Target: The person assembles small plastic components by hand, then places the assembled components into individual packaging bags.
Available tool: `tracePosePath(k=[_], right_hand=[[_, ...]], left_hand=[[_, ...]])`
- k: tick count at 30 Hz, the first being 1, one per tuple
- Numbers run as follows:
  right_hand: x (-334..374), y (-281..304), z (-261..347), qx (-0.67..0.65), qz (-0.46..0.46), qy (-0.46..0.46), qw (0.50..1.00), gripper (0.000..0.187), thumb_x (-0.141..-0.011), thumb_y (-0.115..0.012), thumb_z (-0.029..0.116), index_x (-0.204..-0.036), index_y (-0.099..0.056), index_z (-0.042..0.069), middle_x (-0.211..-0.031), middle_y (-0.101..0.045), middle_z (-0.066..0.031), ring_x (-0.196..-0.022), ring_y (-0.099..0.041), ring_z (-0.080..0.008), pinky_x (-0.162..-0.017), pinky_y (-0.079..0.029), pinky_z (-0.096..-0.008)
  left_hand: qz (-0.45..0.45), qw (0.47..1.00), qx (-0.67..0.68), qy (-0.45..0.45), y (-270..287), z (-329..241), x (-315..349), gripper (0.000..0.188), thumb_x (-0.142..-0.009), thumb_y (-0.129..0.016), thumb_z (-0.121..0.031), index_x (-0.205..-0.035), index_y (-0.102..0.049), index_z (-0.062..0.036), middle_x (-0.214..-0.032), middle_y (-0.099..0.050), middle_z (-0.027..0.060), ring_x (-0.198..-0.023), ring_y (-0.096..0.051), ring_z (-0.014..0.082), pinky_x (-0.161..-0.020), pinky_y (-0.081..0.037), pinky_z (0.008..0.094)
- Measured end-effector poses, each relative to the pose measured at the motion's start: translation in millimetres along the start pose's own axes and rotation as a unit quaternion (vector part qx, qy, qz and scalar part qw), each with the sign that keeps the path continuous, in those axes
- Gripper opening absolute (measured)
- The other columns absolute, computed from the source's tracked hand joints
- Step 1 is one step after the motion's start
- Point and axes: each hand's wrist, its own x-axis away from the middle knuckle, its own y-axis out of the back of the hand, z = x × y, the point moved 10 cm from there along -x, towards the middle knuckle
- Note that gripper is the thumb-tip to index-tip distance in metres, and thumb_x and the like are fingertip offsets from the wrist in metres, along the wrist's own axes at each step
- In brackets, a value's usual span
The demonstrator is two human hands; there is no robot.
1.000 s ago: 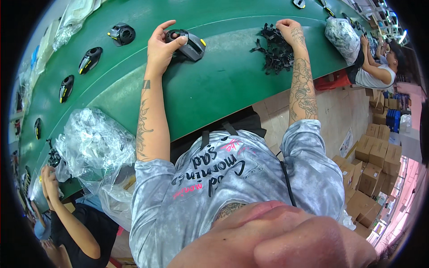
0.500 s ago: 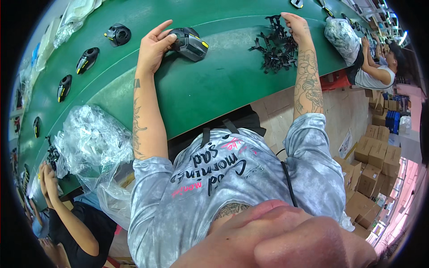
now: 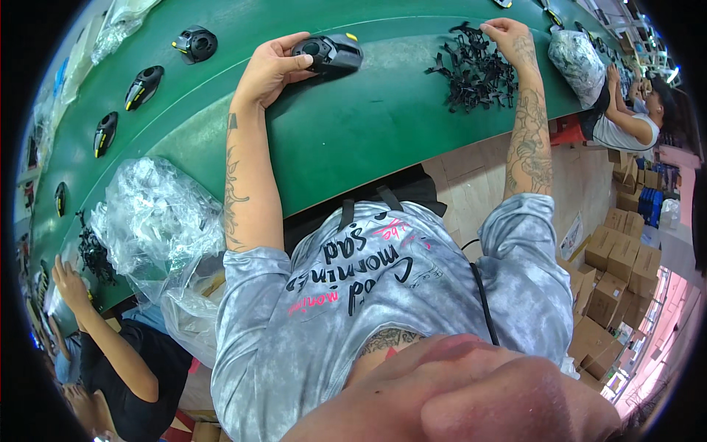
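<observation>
Left hand [image 3: 266, 72] grips the shell [image 3: 335, 56] by one end, over the tabletop [image 3: 353, 140]; a slack hold could let it slip; right hand [image 3: 515, 44] reaches the clips [image 3: 479, 79], whether pinching one I cannot tell; if tangled, several could drag along together

We've got a green surface [image 3: 353, 140] here, and there's a heap of black clips [image 3: 479, 77] right of centre, close to its near edge. Farther right along that edge, we spot a bulging clear bag [image 3: 577, 68]. Over left, crumpled plastic [image 3: 158, 221] sits by the near edge, and we count four black-and-yellow shells [image 3: 143, 88] strung out toward the far edge.
</observation>
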Motion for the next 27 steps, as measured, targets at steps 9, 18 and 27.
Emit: tracePosePath(k=[9,18,27], right_hand=[[2.7,-2.8,45.4,-0.046,0.070,0.013,0.996,0.031,-0.095,-0.070,0.030,-0.112,-0.072,0.004,-0.091,-0.075,-0.0104,-0.080,-0.074,-0.0179,-0.067,-0.055,-0.0307],[59.3,-155.5,251.2,-0.590,0.264,0.095,0.757,0.008,-0.099,-0.058,0.006,-0.106,-0.063,0.003,-0.086,-0.071,-0.0093,-0.072,-0.075,-0.0213,-0.053,-0.058,-0.0265],[32.6,-224.7,215.8,-0.689,0.295,0.021,0.662,0.027,-0.103,-0.056,0.022,-0.118,-0.064,0.001,-0.109,-0.074,-0.0168,-0.092,-0.076,-0.0297,-0.064,-0.057,-0.0339]], left_hand=[[-0.039,0.999,0.018,-0.003,9.9,-6.3,8.6,0.047,-0.091,-0.066,0.008,-0.136,-0.056,0.0112,-0.124,-0.066,0.0164,-0.106,-0.070,0.0253,-0.089,-0.065,0.0396],[-0.035,0.988,0.105,-0.109,14.5,-13.5,-2.9,0.044,-0.098,-0.057,0.006,-0.141,-0.050,0.0111,-0.130,-0.063,0.0200,-0.111,-0.069,0.0276,-0.094,-0.065,0.0434],[-0.067,0.984,0.122,-0.111,10.3,-19.6,-3.8,0.033,-0.101,-0.060,-0.007,-0.132,-0.060,0.0055,-0.119,-0.069,0.0161,-0.106,-0.070,0.0247,-0.091,-0.065,0.0425]])
